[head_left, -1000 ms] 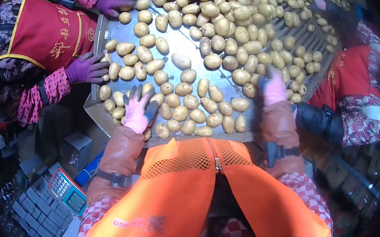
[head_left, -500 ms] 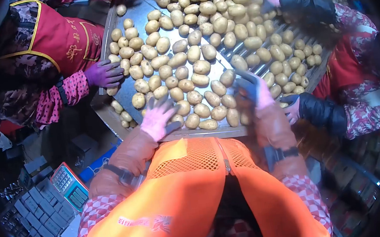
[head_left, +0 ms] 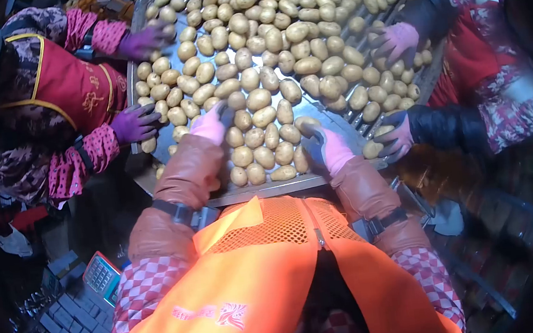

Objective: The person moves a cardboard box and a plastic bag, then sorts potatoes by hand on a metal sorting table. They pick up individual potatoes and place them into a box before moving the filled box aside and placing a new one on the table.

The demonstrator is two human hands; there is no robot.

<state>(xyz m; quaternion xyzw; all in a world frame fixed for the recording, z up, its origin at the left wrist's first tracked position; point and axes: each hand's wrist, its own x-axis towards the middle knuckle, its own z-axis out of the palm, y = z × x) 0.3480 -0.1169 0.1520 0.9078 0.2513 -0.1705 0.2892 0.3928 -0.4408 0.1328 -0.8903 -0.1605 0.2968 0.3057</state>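
Observation:
Many potatoes (head_left: 262,117) lie loosely in one layer on the metal sorting table (head_left: 340,127) before me. My left hand (head_left: 211,124), in a pink glove with grey fingertips, reaches in among the potatoes on the left. Its fingers stretch forward and touch a potato (head_left: 236,100); I see no grip around it. My right hand (head_left: 329,147), gloved in pink and grey, rests at the right side of the group with fingers apart. Its fingertips are at a potato (head_left: 306,123), and its palm side is hidden.
At the left, a co-worker's purple-gloved hands (head_left: 136,124) touch potatoes along the table edge. Another co-worker's gloved hands (head_left: 397,41) work on the right, close to my right arm. A roller conveyor (head_left: 354,112) full of potatoes runs behind. A calculator-like device (head_left: 102,278) is low on the left.
My left hand has moved forward and slightly up among the potatoes. My right hand has come left and nearer to me. More potatoes sit on the rollers; the co-workers' hands have shifted.

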